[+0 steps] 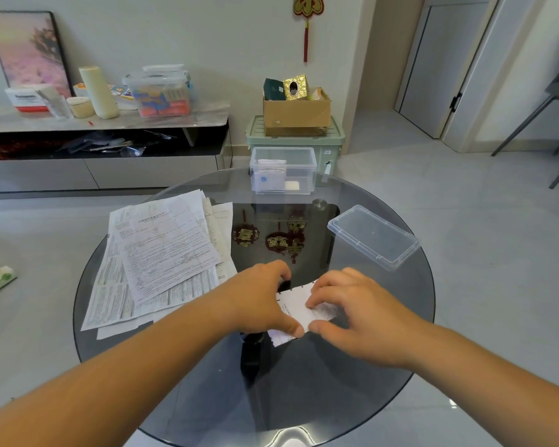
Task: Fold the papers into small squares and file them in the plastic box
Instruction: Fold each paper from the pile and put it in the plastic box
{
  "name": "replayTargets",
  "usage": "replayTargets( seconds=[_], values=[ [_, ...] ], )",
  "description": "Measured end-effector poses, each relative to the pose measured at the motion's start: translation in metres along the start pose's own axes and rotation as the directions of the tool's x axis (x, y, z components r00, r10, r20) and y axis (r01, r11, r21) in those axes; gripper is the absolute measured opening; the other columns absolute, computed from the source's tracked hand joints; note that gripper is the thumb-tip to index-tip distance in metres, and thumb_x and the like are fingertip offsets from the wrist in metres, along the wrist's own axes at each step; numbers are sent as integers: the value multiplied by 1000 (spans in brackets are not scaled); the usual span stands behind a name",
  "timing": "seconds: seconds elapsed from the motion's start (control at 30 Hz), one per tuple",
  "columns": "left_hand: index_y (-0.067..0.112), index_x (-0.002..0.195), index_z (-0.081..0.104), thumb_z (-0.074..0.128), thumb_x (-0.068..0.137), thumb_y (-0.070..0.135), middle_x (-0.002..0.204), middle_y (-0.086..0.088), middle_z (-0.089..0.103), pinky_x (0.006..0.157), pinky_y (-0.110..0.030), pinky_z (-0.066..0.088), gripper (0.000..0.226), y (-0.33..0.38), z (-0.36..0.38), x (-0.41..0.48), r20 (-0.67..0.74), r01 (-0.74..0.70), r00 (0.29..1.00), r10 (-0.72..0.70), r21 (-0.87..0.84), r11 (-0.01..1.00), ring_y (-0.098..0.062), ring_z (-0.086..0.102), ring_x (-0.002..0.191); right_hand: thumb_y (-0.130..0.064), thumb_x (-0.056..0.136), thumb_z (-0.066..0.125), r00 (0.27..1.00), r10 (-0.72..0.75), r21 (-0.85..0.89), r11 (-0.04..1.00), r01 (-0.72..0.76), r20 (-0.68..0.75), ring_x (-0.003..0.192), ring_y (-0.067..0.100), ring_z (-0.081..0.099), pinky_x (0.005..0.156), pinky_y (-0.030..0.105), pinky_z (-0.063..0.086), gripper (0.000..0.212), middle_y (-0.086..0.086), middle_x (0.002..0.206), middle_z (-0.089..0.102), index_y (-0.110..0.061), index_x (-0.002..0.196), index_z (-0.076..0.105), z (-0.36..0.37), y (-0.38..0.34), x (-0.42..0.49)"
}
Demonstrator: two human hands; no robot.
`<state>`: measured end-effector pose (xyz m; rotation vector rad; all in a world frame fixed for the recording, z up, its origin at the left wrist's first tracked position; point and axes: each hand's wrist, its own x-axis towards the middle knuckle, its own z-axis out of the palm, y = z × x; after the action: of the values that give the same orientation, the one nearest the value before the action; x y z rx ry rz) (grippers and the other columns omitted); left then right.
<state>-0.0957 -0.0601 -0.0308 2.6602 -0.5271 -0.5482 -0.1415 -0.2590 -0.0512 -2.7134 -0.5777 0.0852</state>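
Nearest lies the folded paper [296, 306]; loose papers [165, 253] fan leftward; plastic box [305, 166] (lid [373, 235] off) farthest.

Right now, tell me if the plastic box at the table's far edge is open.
Open: the plastic box has no cover; its lid lies apart on the glass table.

Round glass table [304, 398]: printed papers [162, 253] stacked at its left edge, clear plastic box [304, 169] at the far edge, clear lid [373, 235] at the right edge, folded paper [296, 303] near the middle.
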Motion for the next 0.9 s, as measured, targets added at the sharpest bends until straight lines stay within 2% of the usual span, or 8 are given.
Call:
replayTargets(
  seconds=[0.2, 0.3, 0.4, 0.5, 0.6, 0.7, 0.8, 0.9],
  values=[
    [24, 101, 58, 82, 77, 48, 90, 8, 64, 58, -21, 54, 41, 3, 0, -2, 13, 105, 994, -105, -118, 987, -12, 67, 75, -71, 88, 49, 995, -73, -87, 993, 78, 66, 126, 0, 32, 106, 27, 32, 57, -22, 137, 44, -39, 135, 58, -1, -3, -3],
    [20, 86, 62, 73, 86, 46, 84, 4, 69, 64, -24, 56, 28, 2, 1, -4, -18, 145, 989, -148, -131, 981, -12, 68, 71, -72, 88, 50, 992, -87, -81, 992, 95, 94, 135, 1, 26, 111, 27, 29, 62, -21, 148, 37, -40, 142, 50, 2, -5, -4],
    [20, 82, 60, 69, 91, 42, 86, 2, 71, 75, -31, 61, 26, -1, 1, -4, -84, 138, 985, -150, -135, 981, -13, 70, 77, -76, 82, 55, 990, -91, -80, 992, 100, 109, 141, -1, 21, 115, 24, 23, 75, -22, 155, 28, -40, 147, 42, 1, -7, -6],
    [16, 96, 57, 69, 93, 29, 90, -2, 72, 62, -30, 62, 18, -2, -1, -7, -50, 126, 987, -152, -353, 927, -12, 73, 69, -77, 76, 62, 989, -98, -32, 994, 102, 110, 142, -2, 21, 115, 19, 20, 86, -25, 155, 26, -42, 149, 32, 1, -10, -9],
    [19, 112, 62, 66, 96, 16, 97, -7, 73, 55, -19, 53, 17, -3, -2, -8, 94, 181, 983, -155, -573, 799, -8, 70, 59, -76, 77, 62, 993, -97, 4, 995, 97, 66, 132, -2, 35, 104, 16, 35, 80, -27, 146, 34, -45, 145, 32, 5, -12, -8],
    [12, 113, 72, 62, 98, 13, 97, -8, 77, 59, -20, 54, 18, -8, -4, -6, 186, 232, 972, -140, -694, 682, -14, 74, 76, -72, 82, 59, 996, -65, 27, 998, 64, 59, 128, -2, 38, 98, 17, 43, 70, -25, 145, 36, -45, 143, 35, 7, -10, -9],
    [6, 110, 74, 63, 98, 17, 96, -10, 78, 62, -21, 56, 20, -10, -6, -7, 252, 283, 958, -136, -754, 593, -16, 74, 82, -62, 90, 56, 997, -57, 81, 995, 53, 50, 125, -3, 41, 92, 18, 49, 54, -26, 141, 42, -46, 140, 41, 6, -9, -11],
    [1, 108, 73, 62, 99, 23, 95, -16, 77, 62, -25, 58, 26, -11, -7, -7, 271, 302, 952, -141, -767, 566, -16, 71, 71, -50, 95, 51, 999, -42, 115, 992, 45, -23, 113, -1, 46, 85, 21, 50, 35, -25, 121, 55, -42, 128, 56, 7, -6, -7]
  ],
)
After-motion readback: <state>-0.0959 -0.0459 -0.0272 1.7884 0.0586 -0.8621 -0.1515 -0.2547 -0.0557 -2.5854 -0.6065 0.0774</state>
